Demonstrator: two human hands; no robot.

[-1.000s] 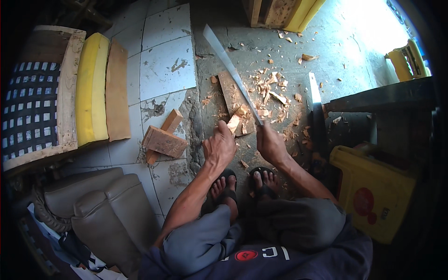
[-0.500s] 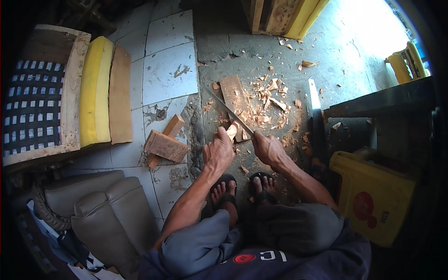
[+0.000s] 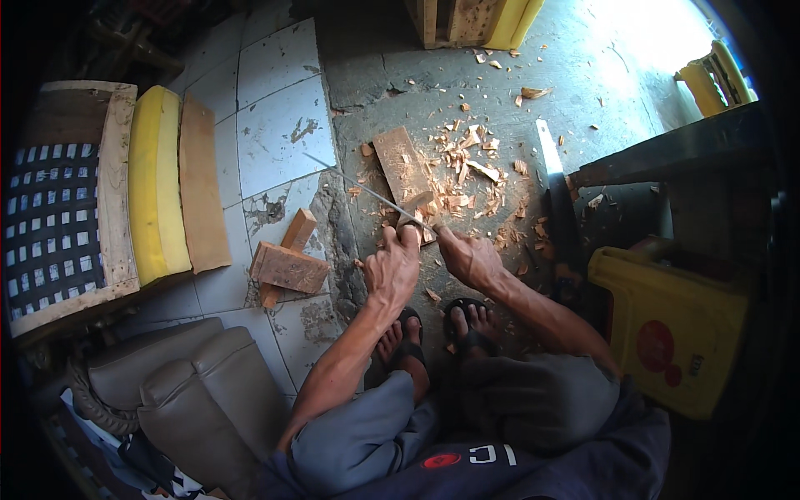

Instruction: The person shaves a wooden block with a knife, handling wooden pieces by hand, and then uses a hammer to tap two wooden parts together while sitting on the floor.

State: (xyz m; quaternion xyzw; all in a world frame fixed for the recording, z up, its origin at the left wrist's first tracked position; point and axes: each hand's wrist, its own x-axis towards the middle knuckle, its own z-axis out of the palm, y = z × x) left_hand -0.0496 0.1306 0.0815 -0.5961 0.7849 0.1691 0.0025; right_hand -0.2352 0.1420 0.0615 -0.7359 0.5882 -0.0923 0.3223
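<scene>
My right hand (image 3: 468,257) is closed round the near end of a long, thin grey file (image 3: 358,183), which slants away to the far left. Under the file, a short carved piece of wood (image 3: 418,202) is gripped low down by my left hand (image 3: 392,265); the fingers hide most of its lower end. The file crosses the wood just past my left knuckles. Beyond both hands a flat wooden board (image 3: 396,158) lies on the concrete floor, with pale wood chips (image 3: 467,162) scattered over and beside it.
Two wooden blocks (image 3: 290,268) lie crossed on the tiles at left. A handsaw (image 3: 550,154) lies to the right, beside a dark bench (image 3: 667,154) and a yellow plastic container (image 3: 658,333). Brown cushions (image 3: 208,392) and a webbed wooden frame (image 3: 117,200) stand at left.
The file has slid toward the far left across the wood, and my right hand has come closer to my left. The whole view has also shifted slightly.
</scene>
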